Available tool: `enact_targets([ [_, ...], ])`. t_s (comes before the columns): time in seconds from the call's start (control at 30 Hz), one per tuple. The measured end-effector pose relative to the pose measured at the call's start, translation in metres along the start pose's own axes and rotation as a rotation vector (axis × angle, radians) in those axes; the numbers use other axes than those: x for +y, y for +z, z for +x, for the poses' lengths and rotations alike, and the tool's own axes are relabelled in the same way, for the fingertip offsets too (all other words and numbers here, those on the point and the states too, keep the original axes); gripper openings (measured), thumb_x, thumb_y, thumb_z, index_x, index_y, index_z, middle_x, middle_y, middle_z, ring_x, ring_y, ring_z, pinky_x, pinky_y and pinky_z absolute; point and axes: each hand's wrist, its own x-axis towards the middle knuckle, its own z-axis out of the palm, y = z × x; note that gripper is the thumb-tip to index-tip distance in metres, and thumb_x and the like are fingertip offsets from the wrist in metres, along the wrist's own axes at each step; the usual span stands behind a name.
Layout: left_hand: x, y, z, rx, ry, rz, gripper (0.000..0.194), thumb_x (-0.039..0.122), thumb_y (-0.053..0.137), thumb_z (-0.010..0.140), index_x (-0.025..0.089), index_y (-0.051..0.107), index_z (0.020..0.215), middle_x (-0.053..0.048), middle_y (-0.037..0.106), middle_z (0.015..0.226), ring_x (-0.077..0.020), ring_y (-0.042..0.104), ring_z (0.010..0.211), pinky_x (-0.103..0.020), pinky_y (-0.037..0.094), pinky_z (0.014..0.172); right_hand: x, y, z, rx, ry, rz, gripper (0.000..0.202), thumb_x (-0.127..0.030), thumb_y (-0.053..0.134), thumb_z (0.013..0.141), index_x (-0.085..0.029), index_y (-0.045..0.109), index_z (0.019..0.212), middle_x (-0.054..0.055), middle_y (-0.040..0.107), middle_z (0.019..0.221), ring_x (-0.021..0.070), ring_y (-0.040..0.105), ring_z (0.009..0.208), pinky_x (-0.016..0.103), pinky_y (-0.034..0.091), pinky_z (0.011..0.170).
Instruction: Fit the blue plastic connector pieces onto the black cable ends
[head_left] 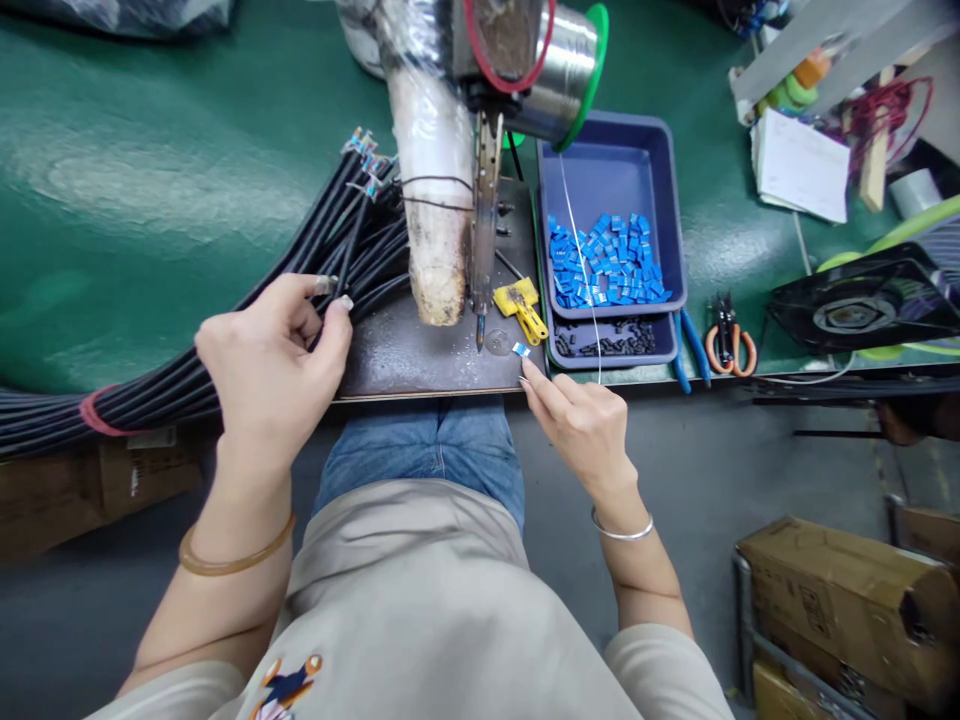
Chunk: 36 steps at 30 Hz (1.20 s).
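Observation:
A thick bundle of black cables (292, 265) with stripped, coloured wire ends runs across the left of the bench. My left hand (281, 350) is closed, thumb and forefinger pinching one black cable of the bundle. Near the front edge of the dark board (390, 360), my right hand (574, 415) holds a small blue-and-white connector (521, 349) at its fingertips. The soldering iron tip (480, 330) points down between my hands, left of the connector. Beside it lies a yellow tool (523, 308).
A blue tray (675, 220) of blue connectors stands at the right, above a tray of small black pieces (619, 338). Blue-handled pliers (694, 350), orange-handled cutters (731, 345) and a black fan (870, 300) lie further right. A solder spool (559, 75) hangs overhead.

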Motion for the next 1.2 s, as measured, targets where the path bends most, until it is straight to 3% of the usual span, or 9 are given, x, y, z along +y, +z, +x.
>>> enact_targets([
  [0.23,0.000,0.000,0.000,-0.012,-0.021,0.026,0.021,0.031,0.059,0.083,0.018,0.072,0.094,0.005,0.044,0.052,-0.0094,0.040,0.048,-0.023,0.033,0.057,0.002,-0.008,0.005,-0.126,-0.051,0.001,0.025,-0.029,0.051,0.098,-0.019,0.071,0.109,-0.005,0.051,0.055,0.0082,0.031,0.048,0.030,0.023,0.052],
  [0.6,0.000,0.001,0.000,-0.016,-0.015,0.037,0.022,0.029,0.059,0.084,0.016,0.073,0.094,0.005,0.045,0.052,-0.0089,0.039,0.047,-0.024,0.032,0.056,0.010,-0.006,0.004,-0.118,0.053,0.100,0.025,-0.032,0.054,0.096,-0.022,0.073,0.109,-0.004,0.059,0.058,0.0075,0.043,0.049,0.029,0.028,0.053],
  [0.73,-0.002,0.002,0.001,-0.025,-0.031,0.044,0.022,0.031,0.058,0.086,0.018,0.073,0.095,0.005,0.046,0.053,-0.0088,0.037,0.048,-0.025,0.031,0.057,0.012,-0.014,-0.007,0.113,0.107,0.214,0.034,-0.030,0.061,0.091,-0.023,0.065,0.124,0.004,0.071,0.088,0.0151,0.064,0.079,0.029,0.045,0.071],
  [0.83,-0.004,0.003,0.001,-0.039,-0.029,0.036,0.024,0.032,0.057,0.087,0.018,0.073,0.096,0.005,0.046,0.053,-0.0089,0.036,0.048,-0.027,0.031,0.058,-0.005,-0.014,-0.022,0.339,0.033,0.396,0.042,-0.024,0.068,0.085,-0.028,0.062,0.126,0.004,0.071,0.104,0.0203,0.066,0.099,0.035,0.052,0.087],
  [0.9,-0.005,0.004,0.000,-0.047,-0.015,0.037,0.025,0.033,0.056,0.088,0.018,0.074,0.098,0.005,0.047,0.053,-0.0095,0.036,0.048,-0.028,0.031,0.059,-0.031,-0.002,-0.032,0.172,-0.024,0.600,0.034,-0.020,0.066,0.086,-0.028,0.065,0.119,0.003,0.071,0.099,0.0173,0.066,0.096,0.033,0.053,0.086],
  [0.93,-0.004,0.005,-0.001,-0.040,-0.004,0.042,0.024,0.033,0.057,0.089,0.018,0.074,0.098,0.004,0.049,0.053,-0.0100,0.036,0.048,-0.028,0.030,0.060,-0.046,0.008,-0.036,-0.058,-0.029,0.698,0.025,-0.021,0.061,0.090,-0.026,0.067,0.114,0.003,0.071,0.099,0.0163,0.065,0.096,0.032,0.052,0.086],
  [1.0,-0.004,0.006,-0.002,-0.015,0.028,0.058,0.023,0.033,0.059,0.088,0.019,0.074,0.098,0.003,0.053,0.055,-0.0116,0.039,0.050,-0.030,0.029,0.061,-0.079,0.035,-0.044,-0.689,-0.070,0.824,0.028,-0.024,0.043,0.099,-0.021,0.066,0.115,0.008,0.069,0.108,0.0171,0.063,0.104,0.033,0.051,0.089],
  [1.13,-0.009,0.006,-0.003,0.005,0.068,-0.008,0.016,0.030,0.067,0.084,0.019,0.073,0.094,-0.003,0.064,0.073,-0.0160,0.052,0.067,-0.031,0.034,0.068,-0.128,0.092,-0.056,-1.011,-0.160,0.875,0.018,-0.026,0.053,0.096,-0.016,0.068,0.101,0.007,0.069,0.102,0.0182,0.065,0.100,0.034,0.055,0.087],
  [1.2,-0.014,0.003,-0.005,0.032,0.041,-0.138,0.015,0.029,0.072,0.082,0.018,0.071,0.092,-0.004,0.067,0.084,-0.0181,0.057,0.081,-0.032,0.038,0.079,-0.139,0.108,-0.058,-1.081,-0.141,0.886,0.028,-0.036,0.058,0.093,-0.016,0.062,0.114,0.007,0.065,0.114,0.0184,0.064,0.102,0.039,0.056,0.088],
])
